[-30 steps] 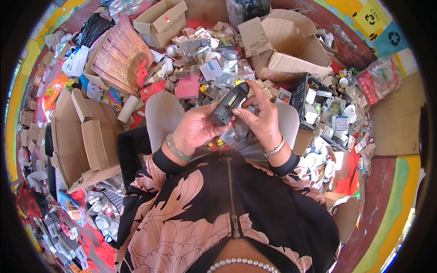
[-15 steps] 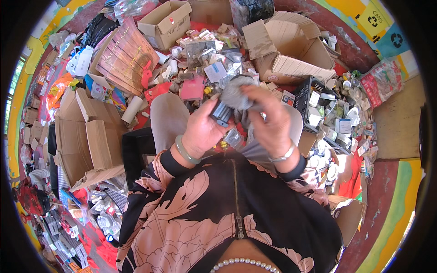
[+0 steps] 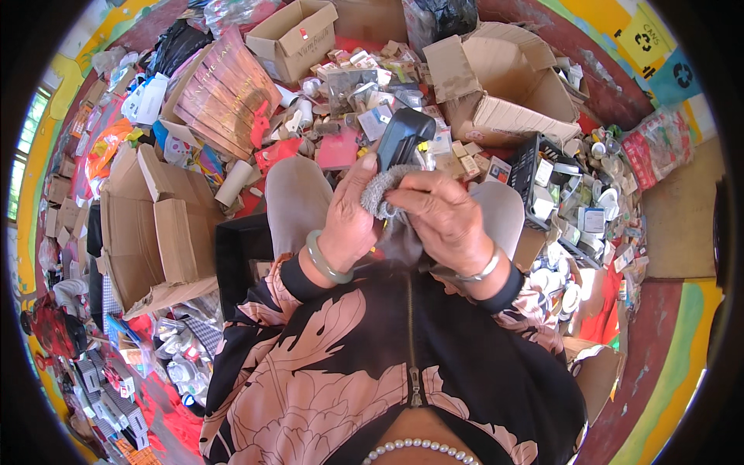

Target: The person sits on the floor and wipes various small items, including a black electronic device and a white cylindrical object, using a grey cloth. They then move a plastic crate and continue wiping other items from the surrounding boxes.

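My left hand (image 3: 347, 225) is closed around a blue-black plastic device (image 3: 404, 133), with its thumb along the side. The device's wider, rounded end points away from me, and I cannot make out its exact kind. Between the fingers of my right hand (image 3: 448, 215) is a grey cloth (image 3: 380, 194), bunched over the device's near end and hiding it. Part of the cloth hangs below that hand. Both hands meet above my lap, between my knees.
Small boxes, bottles and loose pieces (image 3: 364, 85) are heaped beyond my knees. An open cardboard box (image 3: 511, 85) stands at the far right, another (image 3: 132, 225) at my left. A black crate (image 3: 527, 167) full of mixed items sits by my right knee.
The device has turned so its rounded end points away from me. The grey cloth has gone from its far end to its near end, and my right hand has come down nearer me.
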The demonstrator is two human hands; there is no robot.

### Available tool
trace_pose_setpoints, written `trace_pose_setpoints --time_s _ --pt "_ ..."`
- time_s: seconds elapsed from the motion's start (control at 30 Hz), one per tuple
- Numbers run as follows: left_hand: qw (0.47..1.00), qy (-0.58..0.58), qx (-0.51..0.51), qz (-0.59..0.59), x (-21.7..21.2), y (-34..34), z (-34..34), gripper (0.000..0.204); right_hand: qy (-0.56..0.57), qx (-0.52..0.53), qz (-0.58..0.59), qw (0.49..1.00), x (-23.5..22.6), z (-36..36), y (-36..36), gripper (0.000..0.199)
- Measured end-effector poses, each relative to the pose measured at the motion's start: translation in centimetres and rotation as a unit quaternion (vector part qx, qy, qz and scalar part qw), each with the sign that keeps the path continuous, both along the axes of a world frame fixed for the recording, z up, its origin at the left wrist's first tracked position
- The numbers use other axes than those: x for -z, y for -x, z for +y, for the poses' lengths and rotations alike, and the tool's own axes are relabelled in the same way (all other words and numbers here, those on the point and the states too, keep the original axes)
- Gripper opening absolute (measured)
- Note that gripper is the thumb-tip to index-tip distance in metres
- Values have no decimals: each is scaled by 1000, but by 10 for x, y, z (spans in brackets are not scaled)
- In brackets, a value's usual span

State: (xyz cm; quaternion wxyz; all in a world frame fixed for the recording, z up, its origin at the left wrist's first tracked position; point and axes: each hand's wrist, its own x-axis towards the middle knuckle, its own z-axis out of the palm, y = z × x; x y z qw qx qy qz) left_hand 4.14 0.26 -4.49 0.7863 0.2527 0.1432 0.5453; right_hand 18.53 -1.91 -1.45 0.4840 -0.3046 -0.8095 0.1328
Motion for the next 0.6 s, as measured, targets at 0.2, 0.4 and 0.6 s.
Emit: trace_pose_setpoints --time_s 0.2,0.4,0.6 --pt "994 -71 -54 68 -3 9 -2 40 -20 144 -198 969 22 14 -23 31" --pt "999 33 -42 5 0 16 8 37 182 148 216 948 8 12 -45 31" --pt "809 -268 -187 488 32 3 7 36 -52 15 -37 998 9 10 -9 33"
